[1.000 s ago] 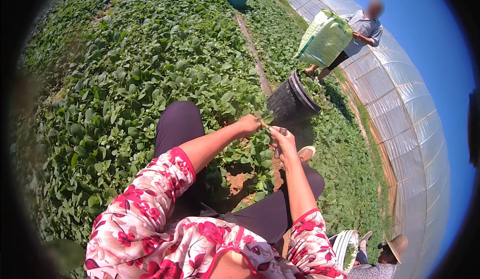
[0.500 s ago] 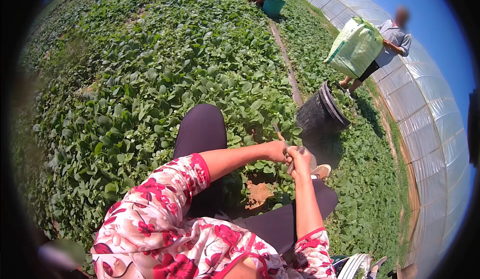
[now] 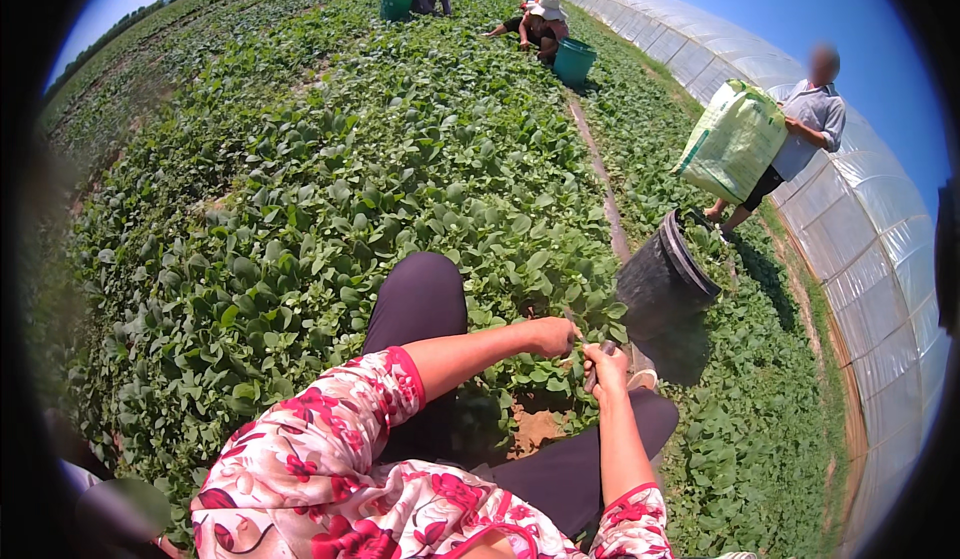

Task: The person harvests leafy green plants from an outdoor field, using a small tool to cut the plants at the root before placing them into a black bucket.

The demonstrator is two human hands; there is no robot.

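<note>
My left hand is closed in front of my knees, just above the leafy green plants; what its fingers pinch is too small to make out. Close beside it, my right hand is wrapped round a small hand tool with a dark handle. A thin grey part of the tool reaches toward my left fingers; whether they touch it I cannot tell. Beyond my right hand a black bucket stands tilted among the leaves. Bare brown soil shows between my legs.
A person at the right holds a large pale green woven sack. Two people crouch farther off by green buckets. A narrow strip runs between the plant rows. A plastic-covered greenhouse tunnel lines the right.
My hands have come slightly apart, and the thin brownish piece that rose above them no longer shows. The view has tilted up, bringing the far workers more into sight.
</note>
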